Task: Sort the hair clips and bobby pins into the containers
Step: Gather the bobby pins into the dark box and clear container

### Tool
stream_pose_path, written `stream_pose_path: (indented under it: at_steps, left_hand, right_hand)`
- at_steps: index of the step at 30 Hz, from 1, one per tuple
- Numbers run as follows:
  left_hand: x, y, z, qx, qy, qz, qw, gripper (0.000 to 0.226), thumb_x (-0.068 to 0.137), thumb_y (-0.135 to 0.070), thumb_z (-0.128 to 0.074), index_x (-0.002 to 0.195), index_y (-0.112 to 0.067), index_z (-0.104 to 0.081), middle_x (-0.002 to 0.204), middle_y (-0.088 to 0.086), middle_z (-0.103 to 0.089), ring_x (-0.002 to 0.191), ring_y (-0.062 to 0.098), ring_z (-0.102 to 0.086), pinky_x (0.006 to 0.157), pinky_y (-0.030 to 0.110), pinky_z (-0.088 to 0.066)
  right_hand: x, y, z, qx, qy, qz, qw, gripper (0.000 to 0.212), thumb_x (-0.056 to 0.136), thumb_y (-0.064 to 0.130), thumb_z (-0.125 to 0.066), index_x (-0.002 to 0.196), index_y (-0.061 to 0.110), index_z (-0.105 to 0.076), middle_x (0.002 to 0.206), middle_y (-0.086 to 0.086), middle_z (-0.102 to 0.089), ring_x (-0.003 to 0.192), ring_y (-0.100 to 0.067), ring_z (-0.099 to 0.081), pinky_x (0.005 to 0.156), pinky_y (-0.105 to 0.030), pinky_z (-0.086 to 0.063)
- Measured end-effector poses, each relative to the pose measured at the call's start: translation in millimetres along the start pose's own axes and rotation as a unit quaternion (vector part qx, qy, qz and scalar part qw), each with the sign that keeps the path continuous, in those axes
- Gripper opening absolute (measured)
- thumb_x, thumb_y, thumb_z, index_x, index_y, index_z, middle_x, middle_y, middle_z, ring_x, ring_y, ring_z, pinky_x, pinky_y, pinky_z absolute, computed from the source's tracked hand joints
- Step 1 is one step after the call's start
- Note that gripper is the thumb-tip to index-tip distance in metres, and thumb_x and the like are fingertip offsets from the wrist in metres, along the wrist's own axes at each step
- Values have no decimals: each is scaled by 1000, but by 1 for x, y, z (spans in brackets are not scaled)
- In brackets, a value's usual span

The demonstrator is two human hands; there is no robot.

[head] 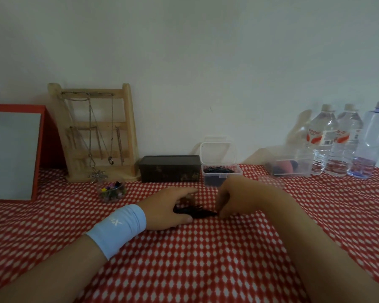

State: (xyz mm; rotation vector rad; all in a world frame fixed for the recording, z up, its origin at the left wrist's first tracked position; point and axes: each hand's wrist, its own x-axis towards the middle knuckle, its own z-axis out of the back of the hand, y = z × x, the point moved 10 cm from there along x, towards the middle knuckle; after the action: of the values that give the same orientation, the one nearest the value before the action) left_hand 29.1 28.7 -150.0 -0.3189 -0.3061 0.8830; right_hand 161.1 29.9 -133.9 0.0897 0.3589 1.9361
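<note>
— Starting far to the left of the dark box (169, 168), what are we seeing?

— We are seeing a red-framed mirror (13, 154) leaning at the far left. A wooden jewellery stand (96, 132) is standing just left of the box, with chains hanging on it. In front of the stand, left of the box and nearer to us, a small clear bowl (112, 199) is holding coloured clips.

— And how are we holding our hands?

— Both are lying in front of the box, on the red dotted cloth (184, 259). Our left hand (171, 206), with a pale blue wristband (118, 228) at the wrist, is curling its fingers and thumb round the pile of black bobby pins (195, 212). That pile is lying on the cloth straight in front of the box. Our right hand (234, 197) is resting in front of the box's right end, its fingers bending down and pinching the right end of the pile.

— What are we finding to the right of the box?

— A clear container (223, 174) is sitting just beside the box's right end. Its lid is standing open towards the wall, and black pins are lying inside. Further right, a clear tub (298, 160) is holding pink and dark things, too blurred for us to name. Three water bottles (346, 138) are standing furthest right of the box, by the wall.
</note>
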Motion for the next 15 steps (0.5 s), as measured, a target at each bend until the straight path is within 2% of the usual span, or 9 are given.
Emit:
stream_pose_path:
  at_steps: [4, 7, 8, 11, 13, 15]
  left_hand:
    - [0, -2, 0, -15, -13, -4, 1000, 63, 89, -27, -69, 143, -37, -40, 127, -18, -56, 110, -4, -51, 101, 18, -42]
    - [0, -6, 4, -9, -18, -14, 1000, 65, 88, -28, -70, 144, -38, -39, 127, -18, -55, 105, -9, -49, 97, 10, -40]
    - [-1, -4, 6, -3, -11, -13, 1000, 68, 87, -34, -70, 146, -37, -36, 131, -19, -51, 111, -6, -46, 100, 12, -37]
    - [-4, 12, 14, 75, 27, 25, 997, 86, 78, -61, -69, 149, -38, -27, 140, -14, -38, 128, 8, -32, 112, 35, -32]
    - [-10, 28, 16, 148, 64, 72, 984, 89, 74, -70, -66, 148, -33, -32, 138, -9, -37, 129, 13, -33, 110, 38, -34]
    - [-13, 29, 14, 154, 81, 78, 982, 76, 77, -66, -65, 140, -29, -45, 133, -7, -43, 123, 14, -42, 105, 33, -40]
  right_hand:
    - [7, 11, -5, -3, -28, 20, 999, 14, 89, 23, -73, 101, 26, -79, 88, 20, -69, 81, 5, -62, 77, -10, -46]
    - [8, 19, -1, 0, -61, 33, 998, 14, 91, 21, -70, 101, 26, -78, 93, 16, -71, 82, 3, -63, 82, -14, -52]
    - [8, 19, 2, 0, -72, 25, 997, 17, 92, 19, -67, 105, 26, -77, 100, 13, -72, 87, 0, -64, 87, -17, -52]
    - [7, 22, 5, -14, -98, 9, 995, 35, 94, 15, -54, 127, 24, -64, 127, 5, -62, 113, -14, -58, 103, -29, -43]
    - [8, 40, -7, -12, -66, 47, 997, 40, 91, 25, -58, 131, 25, -61, 131, 3, -57, 115, -16, -55, 101, -32, -45]
    - [8, 56, -24, -30, -18, 89, 995, 35, 88, 38, -65, 123, 30, -65, 121, 8, -56, 106, -12, -56, 92, -30, -47]
